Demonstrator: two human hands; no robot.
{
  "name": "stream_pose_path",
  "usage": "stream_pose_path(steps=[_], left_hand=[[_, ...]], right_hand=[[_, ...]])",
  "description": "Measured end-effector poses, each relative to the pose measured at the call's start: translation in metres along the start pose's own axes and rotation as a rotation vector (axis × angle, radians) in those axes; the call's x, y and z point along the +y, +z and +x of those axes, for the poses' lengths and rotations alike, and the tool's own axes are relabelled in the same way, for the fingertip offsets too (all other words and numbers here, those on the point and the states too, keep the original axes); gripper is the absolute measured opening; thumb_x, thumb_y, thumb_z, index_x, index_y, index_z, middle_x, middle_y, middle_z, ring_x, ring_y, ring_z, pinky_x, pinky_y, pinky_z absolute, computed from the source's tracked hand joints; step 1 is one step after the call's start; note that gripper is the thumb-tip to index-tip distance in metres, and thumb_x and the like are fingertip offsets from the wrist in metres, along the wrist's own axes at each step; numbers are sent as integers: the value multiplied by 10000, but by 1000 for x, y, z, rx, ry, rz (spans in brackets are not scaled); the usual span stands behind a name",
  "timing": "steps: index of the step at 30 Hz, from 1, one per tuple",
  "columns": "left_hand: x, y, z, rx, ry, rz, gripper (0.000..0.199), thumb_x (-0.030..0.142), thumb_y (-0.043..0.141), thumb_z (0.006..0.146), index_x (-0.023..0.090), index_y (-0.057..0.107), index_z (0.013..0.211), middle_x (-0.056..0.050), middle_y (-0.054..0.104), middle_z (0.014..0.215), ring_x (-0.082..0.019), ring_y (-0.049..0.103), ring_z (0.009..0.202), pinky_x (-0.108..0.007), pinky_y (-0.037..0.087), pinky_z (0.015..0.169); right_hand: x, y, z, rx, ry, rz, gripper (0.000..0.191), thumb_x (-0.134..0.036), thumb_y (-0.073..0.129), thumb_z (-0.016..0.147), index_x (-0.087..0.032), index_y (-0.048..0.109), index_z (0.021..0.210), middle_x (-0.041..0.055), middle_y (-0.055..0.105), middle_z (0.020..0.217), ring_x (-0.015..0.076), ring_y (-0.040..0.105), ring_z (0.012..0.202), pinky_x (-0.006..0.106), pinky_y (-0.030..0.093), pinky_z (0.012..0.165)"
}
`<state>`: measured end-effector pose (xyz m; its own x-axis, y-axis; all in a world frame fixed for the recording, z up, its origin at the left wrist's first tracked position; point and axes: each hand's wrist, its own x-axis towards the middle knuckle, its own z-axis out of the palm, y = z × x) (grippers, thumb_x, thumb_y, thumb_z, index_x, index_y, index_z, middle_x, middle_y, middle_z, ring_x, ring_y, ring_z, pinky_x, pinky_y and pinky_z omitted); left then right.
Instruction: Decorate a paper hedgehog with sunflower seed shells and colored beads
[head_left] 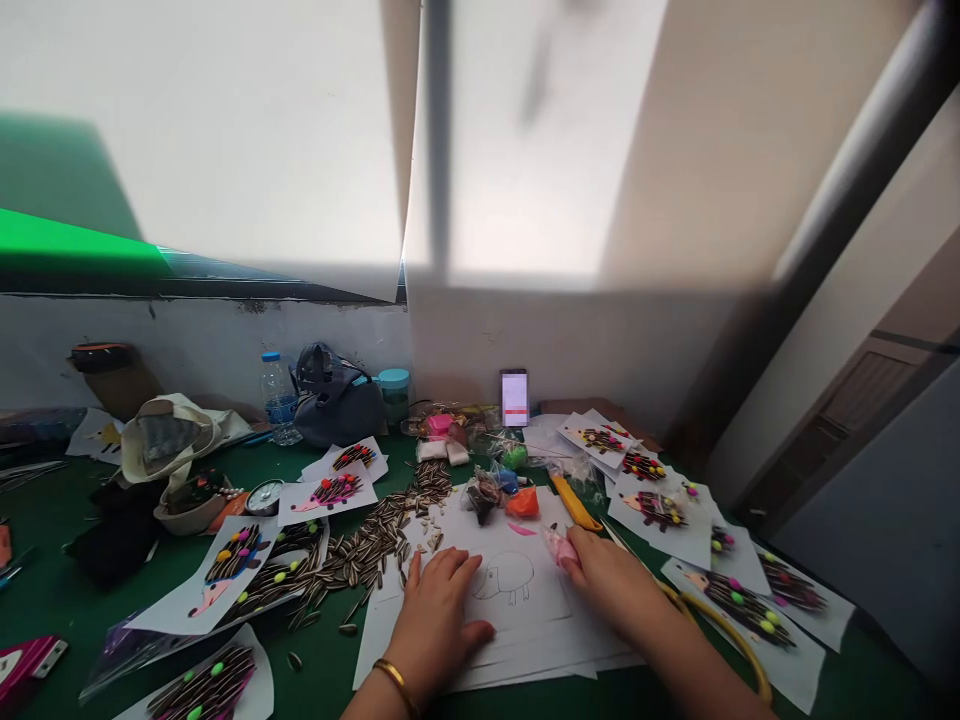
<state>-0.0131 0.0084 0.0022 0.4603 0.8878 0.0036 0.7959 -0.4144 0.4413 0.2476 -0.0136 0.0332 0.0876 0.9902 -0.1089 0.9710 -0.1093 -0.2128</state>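
My left hand (pixel 437 615), with a gold bangle at the wrist, lies flat with fingers spread on a stack of white paper (pixel 536 640). A pencil drawing of a hedgehog-like animal (pixel 511 578) shows on the top sheet, between my hands. At the right side of the sheet, my right hand (pixel 606 578) grips a small pink packet of modelling clay (pixel 556 544) between thumb and fingers. Just beyond, a flat pink piece (pixel 522 529) lies near an orange clay packet (pixel 523 502) and a dark clay packet (pixel 482 497).
Sunflower seeds (pixel 375 545) are heaped left of the paper. Seed-covered hedgehog pictures (pixel 660 512) lie on both sides. Yellow-handled scissors (pixel 724 622) and a yellow cutter (pixel 576 502) lie at the right. A phone (pixel 514 397) stands against the wall, with a water bottle (pixel 280 400) farther left.
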Motion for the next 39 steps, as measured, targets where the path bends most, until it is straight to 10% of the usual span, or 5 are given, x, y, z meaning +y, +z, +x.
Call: stream_pose_path(steps=[23,31,39], left_hand=[[12,-9,-1,22,-10,38,649,329,778,624,275,598,1245,-90,507,1408,-314,388,1343,-599,40,1155],[36,-37,-4,117,8,-371,320,343,397,927,239,637,1110,-66,676,1134,-214,612,1042,-340,474,912],[38,-31,9,146,-7,-660,269,260,464,850,209,661,1026,-48,702,1008,-198,634,913,-292,487,812]], right_hand=[[-16,4,-1,236,-182,225,229,-288,426,915,-224,567,1084,85,664,1035,237,633,940,346,483,775],[-53,28,-12,374,-540,434,447,-156,496,835,-208,523,1278,109,563,1254,231,549,1151,389,470,978],[-59,38,-7,464,-545,436,535,-74,536,743,-221,544,1257,111,545,1154,249,552,1061,410,514,897]])
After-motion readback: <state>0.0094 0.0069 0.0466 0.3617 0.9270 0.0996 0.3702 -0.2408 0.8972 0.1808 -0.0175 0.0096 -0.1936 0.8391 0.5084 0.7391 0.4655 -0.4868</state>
